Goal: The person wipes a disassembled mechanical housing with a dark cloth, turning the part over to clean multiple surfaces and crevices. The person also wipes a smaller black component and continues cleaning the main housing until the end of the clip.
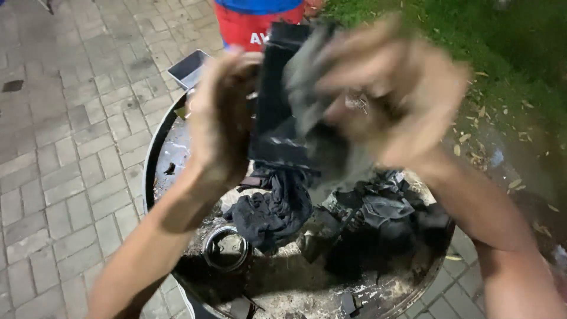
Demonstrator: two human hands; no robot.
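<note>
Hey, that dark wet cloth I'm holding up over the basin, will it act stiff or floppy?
Probably floppy: the dark cloth droops between left hand and right hand. Likely heavy if soaked, since water fills the basin. It may feel slippery.

dark grey, soot-stained cloth (283,100) hangs crumpled and blurred, held upright above a round drum (155,147).

Motion blur smears the right hand (393,94) and left hand (221,112) so finger positions on the dark flat rectangular piece (277,94) and grey crumpled cloth (307,77) cannot be read, while the round rusted metal drum top (155,153) and red-and-blue container (254,23) are cut off at the picture's edges.
</note>
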